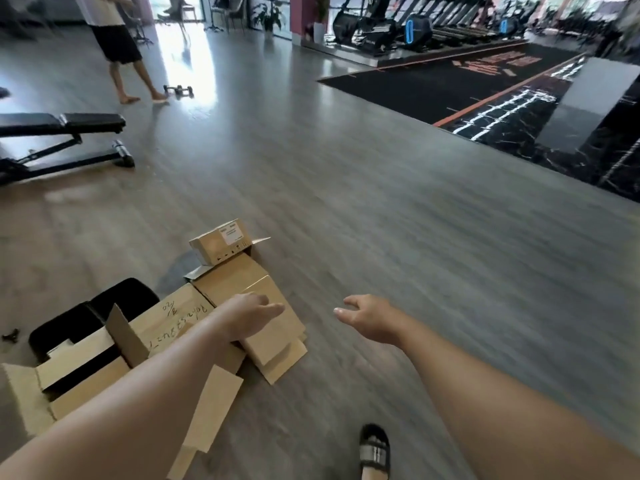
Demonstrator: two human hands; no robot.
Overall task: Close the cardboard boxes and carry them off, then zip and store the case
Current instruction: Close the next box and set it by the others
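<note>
the cardboard boxes [256, 306] lie on the grey floor [381, 220] under the left hand [251, 315], flaps spread, with a small labelled box [220, 245] just beyond its fingertips and a dark case [104, 306], blurred but seemingly soft, behind the left forearm. the left hand reaches over the middle box with fingers loosely extended, gripping nothing, though whether it touches the cardboard is unclear. the right hand [367, 318] hovers apart to its right over bare floor, fingers spread wide and holding nothing.

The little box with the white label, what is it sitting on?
The little box sits on a bigger cardboard box lying on the floor. Its inside stays hidden.
</note>
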